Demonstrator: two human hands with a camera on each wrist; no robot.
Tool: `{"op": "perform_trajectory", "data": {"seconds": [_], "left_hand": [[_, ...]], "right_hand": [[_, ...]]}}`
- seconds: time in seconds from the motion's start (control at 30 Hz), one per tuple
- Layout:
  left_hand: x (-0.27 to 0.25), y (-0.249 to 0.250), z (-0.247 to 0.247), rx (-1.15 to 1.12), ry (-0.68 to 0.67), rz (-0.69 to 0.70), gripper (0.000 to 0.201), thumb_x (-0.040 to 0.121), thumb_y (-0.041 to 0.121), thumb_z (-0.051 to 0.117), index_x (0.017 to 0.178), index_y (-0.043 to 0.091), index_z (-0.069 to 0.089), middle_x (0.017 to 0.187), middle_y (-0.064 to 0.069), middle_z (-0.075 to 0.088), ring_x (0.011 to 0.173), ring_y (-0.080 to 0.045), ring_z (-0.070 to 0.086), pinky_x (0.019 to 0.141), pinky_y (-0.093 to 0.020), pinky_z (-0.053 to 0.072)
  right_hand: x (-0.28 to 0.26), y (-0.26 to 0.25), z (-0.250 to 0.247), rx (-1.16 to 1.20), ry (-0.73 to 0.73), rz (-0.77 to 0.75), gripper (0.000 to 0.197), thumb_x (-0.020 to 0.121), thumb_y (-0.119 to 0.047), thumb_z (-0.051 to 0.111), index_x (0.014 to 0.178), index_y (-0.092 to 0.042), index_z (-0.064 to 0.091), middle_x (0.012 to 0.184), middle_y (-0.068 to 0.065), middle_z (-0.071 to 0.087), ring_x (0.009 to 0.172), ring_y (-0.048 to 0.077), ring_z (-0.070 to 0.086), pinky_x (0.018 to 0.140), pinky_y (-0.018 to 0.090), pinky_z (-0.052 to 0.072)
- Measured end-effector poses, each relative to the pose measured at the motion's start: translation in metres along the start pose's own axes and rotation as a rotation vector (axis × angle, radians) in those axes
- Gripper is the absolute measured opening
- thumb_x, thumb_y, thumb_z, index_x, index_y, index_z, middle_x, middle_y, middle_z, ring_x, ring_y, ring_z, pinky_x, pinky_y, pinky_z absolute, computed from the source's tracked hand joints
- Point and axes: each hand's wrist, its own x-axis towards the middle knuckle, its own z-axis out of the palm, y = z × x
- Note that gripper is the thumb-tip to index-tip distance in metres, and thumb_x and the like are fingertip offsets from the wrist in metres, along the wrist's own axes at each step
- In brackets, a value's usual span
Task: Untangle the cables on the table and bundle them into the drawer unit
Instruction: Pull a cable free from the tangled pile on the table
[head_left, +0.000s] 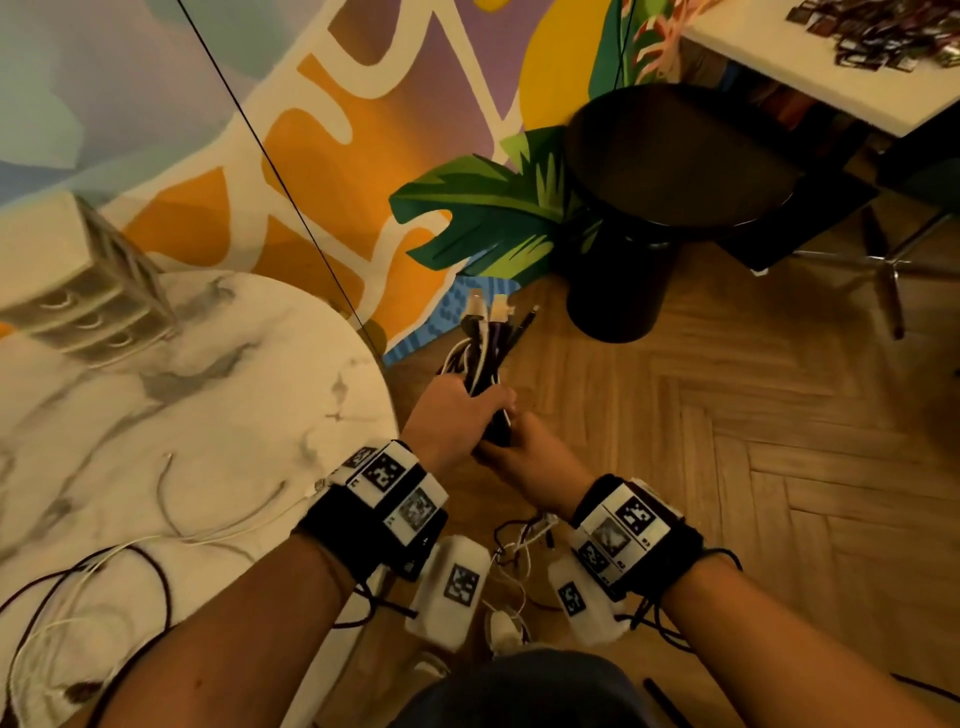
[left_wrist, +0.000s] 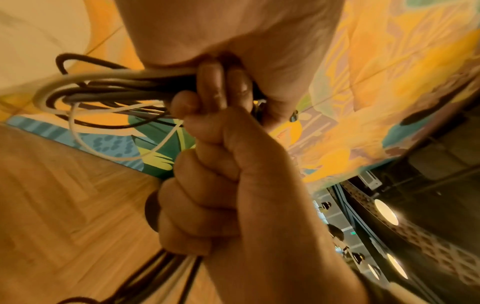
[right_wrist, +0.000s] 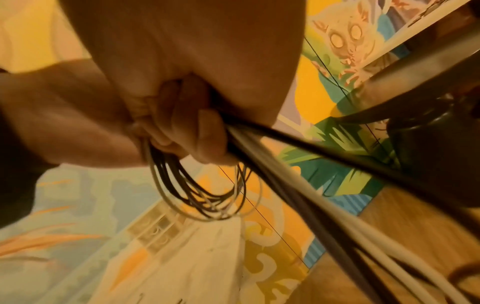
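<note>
Two hands, left (head_left: 457, 410) and right (head_left: 524, 457), grip one cable bundle (head_left: 480, 358) (off table).

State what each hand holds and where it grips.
Both hold the cable bundle: left hand grips its middle below the plugs, right hand grips just beneath it.

Herringbone wood floor (head_left: 727, 467), colourful mural wall (head_left: 322, 130), black round stool (head_left: 670, 156)

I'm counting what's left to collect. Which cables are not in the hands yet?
The loose white and dark cables lying on the marble table near its front edge; the cable bundle is gripped off the table, over the floor.
</note>
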Motion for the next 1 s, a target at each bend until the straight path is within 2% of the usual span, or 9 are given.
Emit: {"op": "perform_trajectory", "data": {"seconds": [0.07, 0.17, 0.27, 0.4, 0.53, 0.7, 0.77, 0.87, 1.0], "left_hand": [[-0.001, 0.004, 0.003, 0.018, -0.021, 0.05, 0.032, 0.087, 0.027, 0.059, 0.079, -0.003, 0.066, 0.066, -0.012, 0.062, 0.06, -0.019, 0.059, 0.06, -0.033, 0.046], [0.0, 0.014, -0.004, 0.014, 0.011, 0.139, 0.031, 0.091, 0.027, 0.054, 0.078, 0.0, 0.062, 0.054, 0.002, 0.047, 0.046, -0.009, 0.044, 0.053, -0.027, 0.037], [0.005, 0.024, -0.018, 0.058, 0.066, 0.25, 0.029, 0.094, 0.027, 0.051, 0.074, 0.008, 0.061, 0.056, 0.006, 0.048, 0.046, -0.003, 0.044, 0.052, -0.019, 0.036], [0.005, 0.04, -0.031, 0.151, 0.114, 0.373, 0.028, 0.096, 0.028, 0.047, 0.077, 0.01, 0.059, 0.063, 0.004, 0.05, 0.052, -0.003, 0.045, 0.051, -0.014, 0.035], [0.005, 0.067, -0.047, 0.172, 0.223, 0.492, 0.025, 0.096, 0.027, 0.047, 0.078, 0.011, 0.056, 0.063, 0.005, 0.047, 0.05, 0.0, 0.044, 0.049, -0.011, 0.034], [0.005, 0.09, -0.064, 0.156, 0.316, 0.58, 0.022, 0.096, 0.022, 0.048, 0.08, 0.009, 0.055, 0.055, 0.008, 0.039, 0.042, -0.002, 0.039, 0.045, -0.013, 0.028], [0.006, 0.094, -0.071, 0.158, 0.341, 0.598, 0.021, 0.096, 0.021, 0.047, 0.08, 0.009, 0.054, 0.056, 0.008, 0.039, 0.044, -0.001, 0.039, 0.047, -0.012, 0.029], [0.005, 0.095, -0.08, 0.16, 0.359, 0.612, 0.021, 0.095, 0.021, 0.046, 0.076, 0.016, 0.054, 0.057, 0.009, 0.042, 0.046, 0.002, 0.043, 0.049, -0.01, 0.031], [0.005, 0.09, -0.088, 0.159, 0.384, 0.608, 0.023, 0.092, 0.028, 0.046, 0.07, 0.029, 0.051, 0.061, 0.01, 0.046, 0.051, -0.002, 0.043, 0.055, -0.023, 0.035]], "right_hand": [[-0.001, 0.014, 0.001, 0.053, 0.011, 0.016, 0.021, 0.091, -0.006, 0.055, 0.078, -0.022, 0.052, 0.057, -0.01, 0.051, 0.046, 0.0, 0.042, 0.049, 0.016, 0.035], [-0.007, 0.054, -0.004, -0.024, 0.044, 0.147, 0.029, 0.089, -0.01, 0.058, 0.064, -0.018, 0.048, 0.053, -0.007, 0.045, 0.047, 0.01, 0.039, 0.052, 0.028, 0.035], [-0.01, 0.097, -0.021, -0.15, 0.142, 0.304, 0.044, 0.092, -0.013, 0.057, 0.052, -0.026, 0.043, 0.038, -0.011, 0.039, 0.036, 0.002, 0.032, 0.047, 0.023, 0.029], [-0.008, 0.136, -0.04, -0.27, 0.111, 0.479, 0.039, 0.093, -0.025, 0.054, 0.056, -0.021, 0.043, 0.052, -0.004, 0.042, 0.045, 0.01, 0.037, 0.048, 0.025, 0.03], [-0.006, 0.16, -0.044, -0.221, 0.143, 0.597, 0.029, 0.092, -0.03, 0.057, 0.065, -0.019, 0.05, 0.057, -0.001, 0.048, 0.047, 0.012, 0.044, 0.046, 0.023, 0.034], [0.01, 0.17, -0.056, -0.371, 0.17, 0.753, 0.024, 0.095, -0.027, 0.051, 0.077, -0.012, 0.056, 0.07, 0.005, 0.056, 0.057, 0.017, 0.052, 0.052, 0.025, 0.042], [0.019, 0.169, -0.063, -0.384, 0.16, 0.754, 0.022, 0.096, -0.023, 0.046, 0.081, -0.01, 0.056, 0.077, 0.01, 0.053, 0.061, 0.02, 0.049, 0.058, 0.028, 0.042], [0.029, 0.17, -0.074, -0.365, 0.203, 0.716, 0.024, 0.094, -0.029, 0.051, 0.08, -0.011, 0.056, 0.073, 0.009, 0.056, 0.062, 0.023, 0.051, 0.052, 0.027, 0.039], [0.022, 0.181, -0.075, -0.291, 0.148, 0.677, 0.038, 0.094, -0.036, 0.054, 0.066, -0.01, 0.061, 0.059, 0.006, 0.059, 0.054, 0.02, 0.054, 0.056, 0.031, 0.046]]}}
